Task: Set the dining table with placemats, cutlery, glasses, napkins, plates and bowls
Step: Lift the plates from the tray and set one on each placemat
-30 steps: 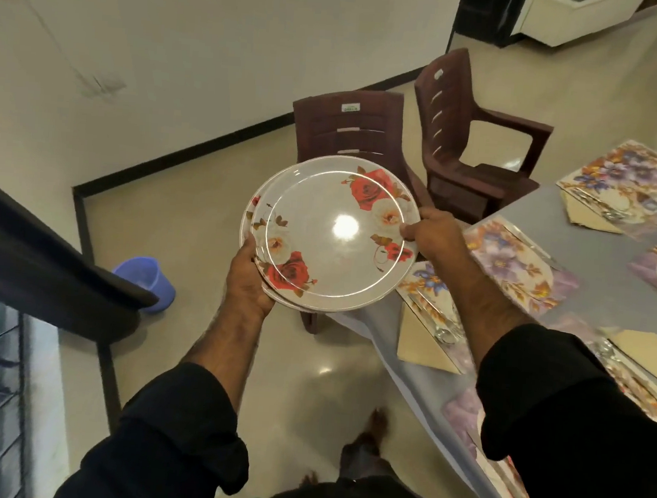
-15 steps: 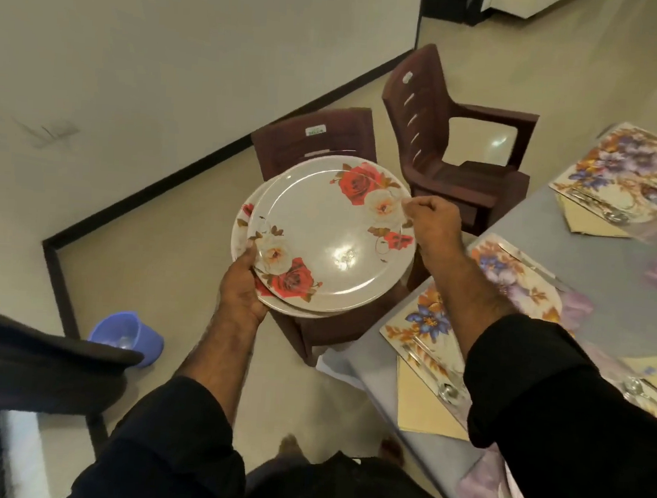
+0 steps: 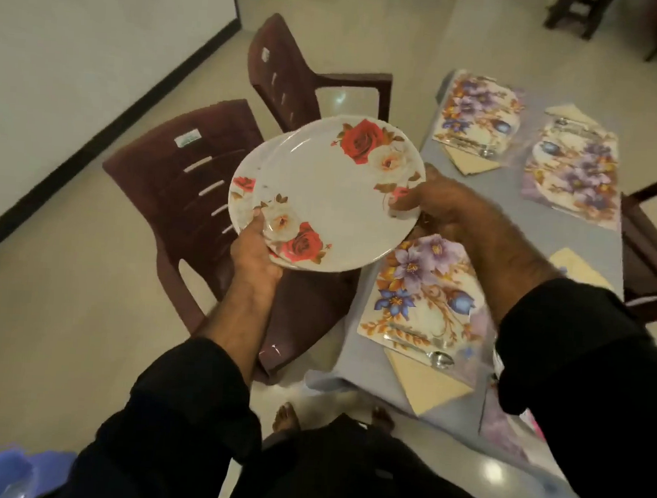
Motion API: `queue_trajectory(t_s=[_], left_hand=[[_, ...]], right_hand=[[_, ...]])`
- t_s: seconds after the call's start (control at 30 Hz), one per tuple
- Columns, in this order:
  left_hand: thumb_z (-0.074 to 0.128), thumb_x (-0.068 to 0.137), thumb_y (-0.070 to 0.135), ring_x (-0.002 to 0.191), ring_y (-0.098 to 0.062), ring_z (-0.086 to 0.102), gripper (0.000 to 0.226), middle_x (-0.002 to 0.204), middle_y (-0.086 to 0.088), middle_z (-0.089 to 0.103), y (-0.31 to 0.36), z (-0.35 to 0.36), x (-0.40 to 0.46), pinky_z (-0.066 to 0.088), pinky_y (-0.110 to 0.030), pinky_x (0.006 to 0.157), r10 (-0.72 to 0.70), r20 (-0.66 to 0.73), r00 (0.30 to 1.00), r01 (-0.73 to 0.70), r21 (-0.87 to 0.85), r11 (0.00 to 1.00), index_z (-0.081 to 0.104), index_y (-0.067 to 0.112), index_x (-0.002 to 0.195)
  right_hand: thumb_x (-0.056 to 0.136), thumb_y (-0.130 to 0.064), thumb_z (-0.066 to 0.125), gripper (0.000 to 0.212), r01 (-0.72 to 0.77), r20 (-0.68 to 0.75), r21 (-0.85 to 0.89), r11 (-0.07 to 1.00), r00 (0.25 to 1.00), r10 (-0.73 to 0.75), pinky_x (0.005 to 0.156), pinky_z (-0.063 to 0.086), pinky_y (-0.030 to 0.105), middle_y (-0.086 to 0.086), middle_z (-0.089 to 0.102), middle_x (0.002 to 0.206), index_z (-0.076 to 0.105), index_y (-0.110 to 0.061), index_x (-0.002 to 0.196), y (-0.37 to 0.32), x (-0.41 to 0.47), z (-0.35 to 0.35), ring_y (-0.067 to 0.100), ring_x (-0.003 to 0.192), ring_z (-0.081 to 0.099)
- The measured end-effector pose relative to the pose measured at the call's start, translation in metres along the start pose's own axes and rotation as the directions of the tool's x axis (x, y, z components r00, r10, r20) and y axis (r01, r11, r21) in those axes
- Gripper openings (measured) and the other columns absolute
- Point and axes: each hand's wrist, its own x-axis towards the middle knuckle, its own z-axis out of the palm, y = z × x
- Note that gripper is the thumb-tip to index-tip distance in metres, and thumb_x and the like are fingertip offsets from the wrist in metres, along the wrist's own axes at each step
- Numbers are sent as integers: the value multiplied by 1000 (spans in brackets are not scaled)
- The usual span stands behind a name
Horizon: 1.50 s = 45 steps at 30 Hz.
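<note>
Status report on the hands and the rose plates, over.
Left hand and right hand both grip the stack of white rose-patterned plates, held above the brown plastic chair. Nearest floral placemat bare in the middle, spoon at its near edge.

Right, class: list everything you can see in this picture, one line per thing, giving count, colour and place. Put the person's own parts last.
plates: two at least, white with red roses, stacked, held above the chair.
placemats: three clearly seen, purple floral, on the table.
napkins: three, cream, beside the placemats.
spoon: one clearly seen, silver, at the near placemat's edge.
table: one, grey cloth, right side.
chairs: two, maroon plastic, left of the table.
bucket: one, blue, bottom left floor.
left hand: grips the stack's near rim.
right hand: pinches the top plate's right rim.
</note>
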Motion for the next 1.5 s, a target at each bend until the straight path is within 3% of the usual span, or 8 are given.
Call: queue_trajectory(t_s=[0.2, 0.37, 0.5, 0.7, 0.9, 1.03, 1.2, 1.5], left_hand=[[69, 102, 18, 94, -37, 79, 29, 108, -19, 80, -29, 38, 11, 65, -57, 79, -12, -26, 1000, 17, 183, 983, 70, 0, 124], [70, 102, 21, 85, -33, 80, 19, 100, -17, 80, -44, 56, 21, 65, -57, 78, 42, -88, 995, -17, 262, 965, 70, 3, 108], [71, 101, 23, 83, -28, 80, 19, 105, -15, 78, -44, 64, 19, 67, -47, 74, 137, -174, 975, -61, 386, 920, 67, 5, 105], [76, 94, 29, 78, -24, 79, 36, 98, -10, 78, -50, 62, 14, 67, -46, 72, 260, -280, 924, -95, 490, 866, 70, 1, 115], [69, 100, 39, 73, -16, 73, 39, 101, -5, 76, -62, 69, -6, 62, -33, 66, 396, -347, 850, -104, 627, 772, 71, 5, 119], [61, 103, 47, 84, -18, 73, 48, 100, -1, 72, -64, 74, -18, 56, -29, 62, 468, -371, 802, -90, 700, 709, 69, 6, 129], [53, 108, 46, 90, -15, 63, 51, 106, 0, 66, -65, 83, -31, 51, -27, 72, 518, -374, 769, -84, 744, 663, 63, 6, 139], [55, 109, 42, 88, -13, 66, 46, 103, 1, 67, -79, 107, -43, 39, -14, 45, 548, -328, 769, -111, 776, 620, 65, 7, 136]], right_hand=[[81, 15, 70, 44, -93, -268, -10, 996, 959, 87, 73, 65, 56, 14, 78, 104, 70, -11, 116, 30, -9, -32, 38, 94, 76], [86, 9, 70, 31, -65, -493, 66, 996, 865, 89, 54, 60, 38, 11, 75, 93, 72, -8, 112, 39, -17, -82, 29, 77, 73], [90, 6, 68, 32, -80, -518, 36, 996, 851, 87, 54, 56, 36, 7, 70, 92, 71, -14, 114, 61, -19, -118, 24, 75, 69], [92, 4, 69, 33, -241, -442, 187, 952, 845, 301, 56, 56, 39, 12, 70, 94, 68, -11, 122, 127, -6, -146, 30, 80, 68], [94, -1, 70, 36, -331, -400, 191, 924, 834, 381, 59, 58, 42, 19, 71, 114, 66, -6, 128, 173, 15, -165, 35, 91, 70], [92, 0, 68, 35, -346, -404, 212, 914, 820, 404, 61, 61, 45, 19, 70, 112, 65, -7, 126, 195, 24, -177, 39, 94, 70], [94, -1, 69, 22, -351, -393, 193, 916, 828, 400, 53, 54, 38, 12, 67, 97, 66, -14, 112, 220, 33, -184, 29, 75, 65], [90, -8, 72, 22, -388, -394, 170, 906, 816, 423, 62, 61, 45, 13, 70, 103, 68, -20, 109, 251, 57, -186, 35, 82, 69]])
